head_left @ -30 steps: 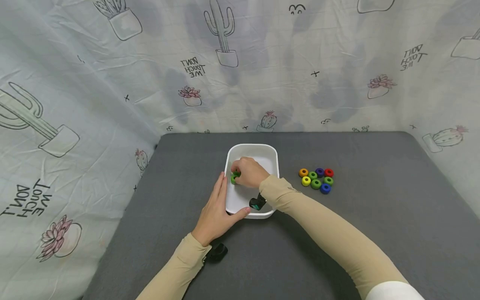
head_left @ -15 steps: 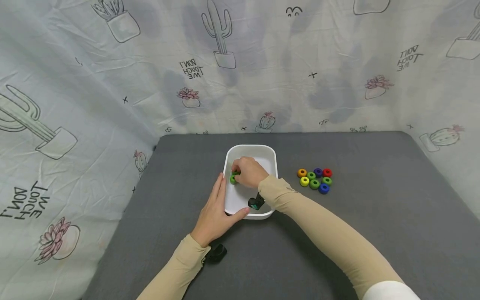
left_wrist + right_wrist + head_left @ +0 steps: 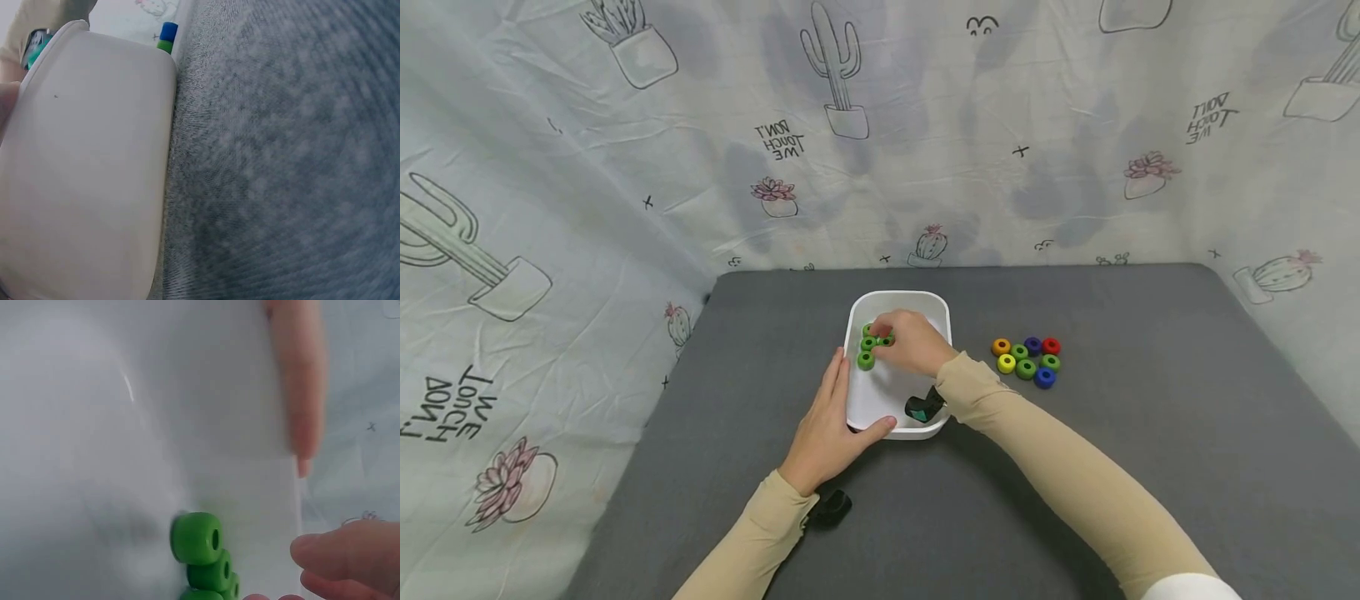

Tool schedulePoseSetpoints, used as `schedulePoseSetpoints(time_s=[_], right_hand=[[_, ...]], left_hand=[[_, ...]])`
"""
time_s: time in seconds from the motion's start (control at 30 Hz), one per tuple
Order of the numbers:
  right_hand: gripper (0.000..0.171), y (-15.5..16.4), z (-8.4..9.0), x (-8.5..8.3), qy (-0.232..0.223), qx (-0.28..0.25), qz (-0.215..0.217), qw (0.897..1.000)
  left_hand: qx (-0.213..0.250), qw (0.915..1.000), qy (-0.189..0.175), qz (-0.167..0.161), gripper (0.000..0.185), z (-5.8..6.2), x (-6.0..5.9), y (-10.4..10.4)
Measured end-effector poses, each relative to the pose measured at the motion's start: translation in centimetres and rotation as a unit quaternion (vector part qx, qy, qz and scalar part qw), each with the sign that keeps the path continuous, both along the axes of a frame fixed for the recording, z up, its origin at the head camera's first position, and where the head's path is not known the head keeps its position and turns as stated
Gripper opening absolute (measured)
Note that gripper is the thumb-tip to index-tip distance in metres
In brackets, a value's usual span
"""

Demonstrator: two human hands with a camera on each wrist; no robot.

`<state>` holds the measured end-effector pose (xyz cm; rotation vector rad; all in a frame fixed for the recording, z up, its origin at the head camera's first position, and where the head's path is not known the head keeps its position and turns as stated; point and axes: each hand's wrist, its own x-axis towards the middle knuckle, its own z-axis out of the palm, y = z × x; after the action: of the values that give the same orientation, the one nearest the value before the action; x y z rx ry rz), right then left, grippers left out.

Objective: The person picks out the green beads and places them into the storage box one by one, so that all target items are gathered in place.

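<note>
- The white tray [image 3: 942,310] sits on the grey mat [image 3: 1150,467], and the work in hand appears to be the placing of green beads in it.
- The tray is braced by the left hand [image 3: 829,429]: its fingers lie straight along the left wall, with the thumb pressed against the near rim.
- The right hand [image 3: 916,342] is held inside the tray over the far left corner, fingers loosely parted. In the right wrist view nothing is seen pinched between the fingers [image 3: 299,394].
- Green beads [image 3: 869,343] lie grouped in the far left corner of the tray, touching one another; in the right wrist view they [image 3: 199,537] lie in a close row just beside the fingertips.
- The loose beads [image 3: 1027,358], in mixed colours, lie clustered on the mat to the right of the tray, well apart from it.
- For a clean placement, each bead is best set down low against the tray floor and not dropped, so that rolling is limited.
- The brace on the tray should be maintained while beads are added.
- Contact with the beads already placed should be avoided when the fingers are lifted out.
</note>
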<state>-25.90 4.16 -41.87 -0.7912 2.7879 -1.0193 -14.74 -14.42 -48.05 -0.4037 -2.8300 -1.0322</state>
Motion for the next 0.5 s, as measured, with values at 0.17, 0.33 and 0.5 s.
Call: schedulePoseSetpoints(time_s=[0.17, 0.33, 0.5], right_hand=[[0.031, 1.5, 1.0, 1.1, -0.009, -0.025, 0.002, 1.0], [0.032, 3.0, 1.6, 2.3, 0.003, -0.05, -0.007, 0.999], [0.03, 4.5, 2.2, 3.9, 0.016, -0.073, -0.022, 0.997]], left_hand=[[-0.004, 1.0, 0.002, 0.002, 0.117, 0.0, 0.0, 0.0], [-0.001, 1.0, -0.005, 0.002, 0.117, 0.1, -0.1, 0.1], [0.001, 1.0, -0.007, 0.002, 0.117, 0.1, -0.1, 0.1]])
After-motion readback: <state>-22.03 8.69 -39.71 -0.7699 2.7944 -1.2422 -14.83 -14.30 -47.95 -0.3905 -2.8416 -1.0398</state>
